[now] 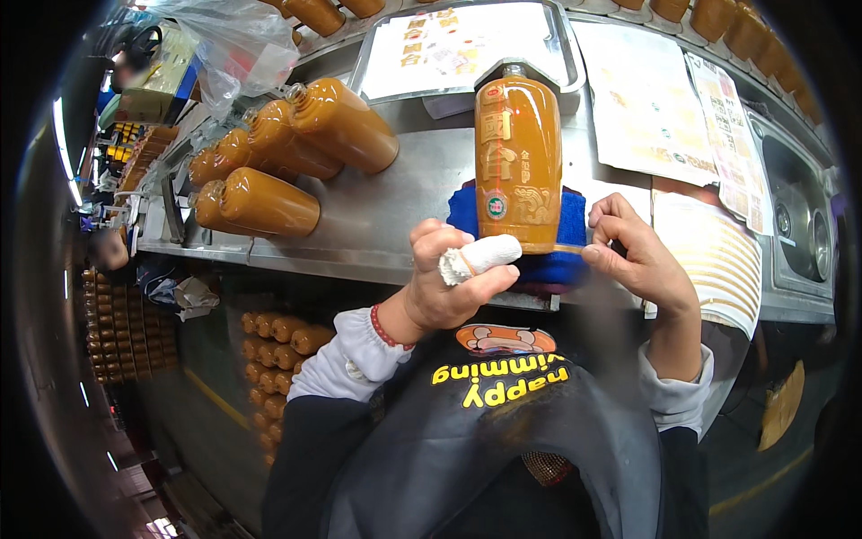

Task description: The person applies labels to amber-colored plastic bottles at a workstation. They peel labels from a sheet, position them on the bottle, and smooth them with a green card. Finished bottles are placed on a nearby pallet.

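Note:
A glossy amber-brown bottle [519,162] with gold raised decoration and a small round green-and-red emblem lies on a folded blue cloth [551,268], its neck pointing away from me. My left hand [458,274] is at the left of the bottle's base. Its fingers are curled, one wrapped in a white covering [492,255], and what they pinch, if anything, is hidden. From the base, a thin gold strip [569,248] runs to the right. Thumb and finger of my right hand [633,253] pinch that strip's outer end.
Several similar bottles [346,126] lie on the metal bench at left. A metal tray [462,49] holding a decal sheet is at the back. Right of me are more printed sheets [642,99], a sheet of curved gold strips [709,260] and a sink [795,207].

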Motion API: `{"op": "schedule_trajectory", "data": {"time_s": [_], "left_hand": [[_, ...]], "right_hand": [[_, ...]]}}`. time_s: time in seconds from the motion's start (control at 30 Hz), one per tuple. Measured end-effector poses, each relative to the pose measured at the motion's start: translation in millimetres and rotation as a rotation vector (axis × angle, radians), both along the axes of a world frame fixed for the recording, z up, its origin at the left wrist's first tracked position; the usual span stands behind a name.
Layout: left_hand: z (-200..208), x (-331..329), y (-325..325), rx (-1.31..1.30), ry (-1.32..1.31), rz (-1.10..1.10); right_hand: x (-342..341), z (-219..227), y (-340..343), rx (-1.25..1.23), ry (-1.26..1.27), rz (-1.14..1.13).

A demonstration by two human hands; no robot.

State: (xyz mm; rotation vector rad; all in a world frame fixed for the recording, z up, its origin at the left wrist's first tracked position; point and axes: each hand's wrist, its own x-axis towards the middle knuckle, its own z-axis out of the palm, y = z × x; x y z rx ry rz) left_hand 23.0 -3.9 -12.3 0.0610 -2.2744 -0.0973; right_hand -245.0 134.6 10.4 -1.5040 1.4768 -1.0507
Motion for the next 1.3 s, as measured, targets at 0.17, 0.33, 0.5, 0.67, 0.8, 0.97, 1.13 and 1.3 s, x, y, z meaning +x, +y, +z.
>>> {"op": "schedule_trajectory", "data": {"time_s": [0.17,0.33,0.5,0.67,0.8,0.97,1.13,1.3], "left_hand": [[1.7,-14.2,-5.1,-0.146,0.005,-0.065],[6.9,-28.9,-11.2,-0.257,-0.088,-0.125],[14.6,-36.5,-13.1,-0.296,-0.120,-0.188],[6.2,-27.4,-12.3,-0.292,-0.073,-0.117],[2.3,-33.5,-9.1,-0.227,-0.117,-0.120],[14.9,-29.1,-12.7,-0.381,-0.098,-0.103],[11.7,-27.4,-8.3,-0.347,-0.092,-0.092],[4.5,-34.9,-8.9,-0.303,-0.090,-0.114]], "right_hand": [[0.1,-5.8,2.1,0.014,0.043,-0.033],[1.0,-6.8,1.7,0.051,0.043,-0.010],[4.5,-10.9,-0.5,-0.006,0.045,-0.036],[6.6,-12.0,-2.0,-0.023,0.032,-0.040],[5.9,-10.9,-1.3,0.030,0.054,-0.031],[9.7,-13.5,-2.8,-0.053,0.065,-0.081],[9.9,-12.9,-4.4,-0.033,0.092,-0.075],[10.7,-12.1,-3.2,-0.027,0.117,-0.061]]}}
